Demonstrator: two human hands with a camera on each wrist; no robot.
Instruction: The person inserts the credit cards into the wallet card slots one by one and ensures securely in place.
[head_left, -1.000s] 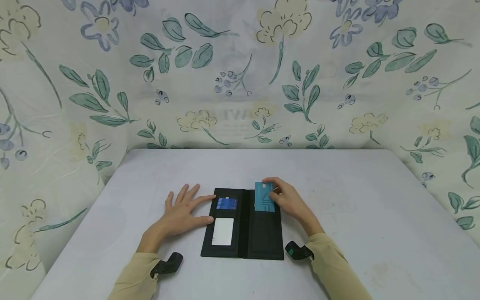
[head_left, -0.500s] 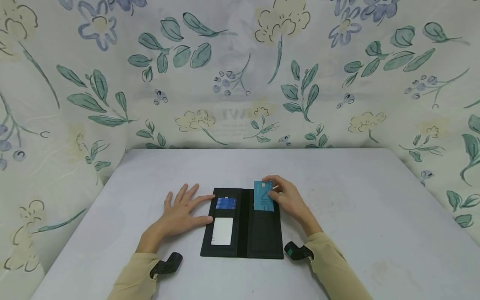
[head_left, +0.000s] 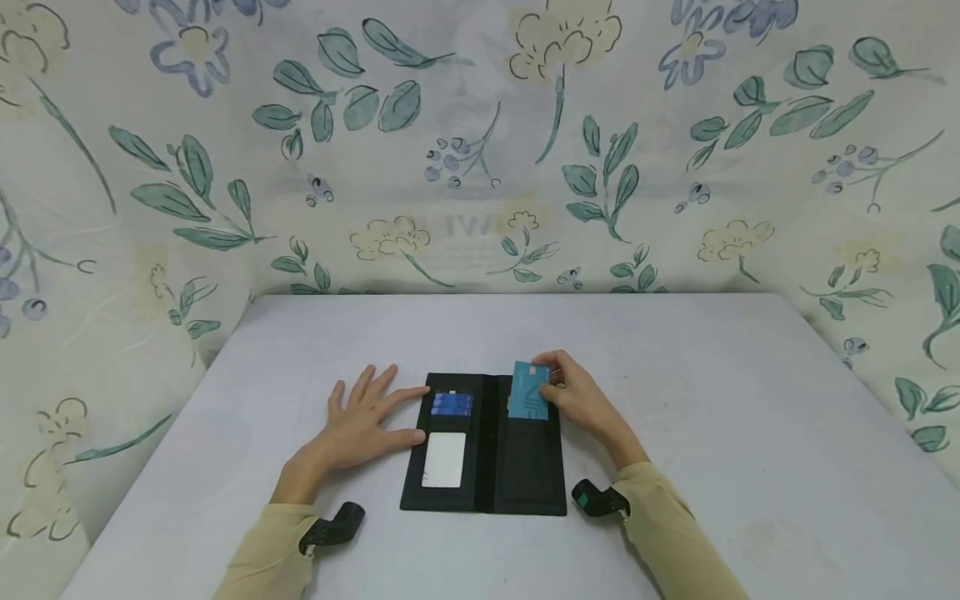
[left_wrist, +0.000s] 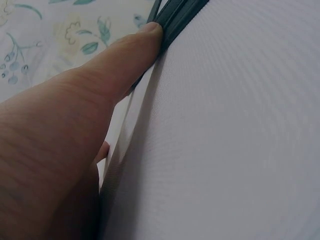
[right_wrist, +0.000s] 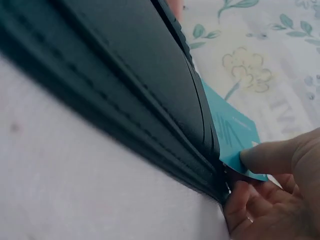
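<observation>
A black card wallet lies opened flat on the white table. My right hand pinches a light blue card between thumb and fingers at the upper slot of the wallet's right half. The card's lower edge is at the slot, and most of it shows above; in the right wrist view the thumb presses on the card. My left hand lies spread, its thumb and index fingertip touching the wallet's left edge. A dark blue card and a white card show in the left half.
The white table reaches back to a flower-patterned cloth that hangs behind and at the sides. Black wrist cameras sit at both sleeves, close to the wallet's lower corners.
The light blue card has shifted slightly right at its top and now leans a little, with the right hand moving along. The left hand stays in place at the wallet's edge.
</observation>
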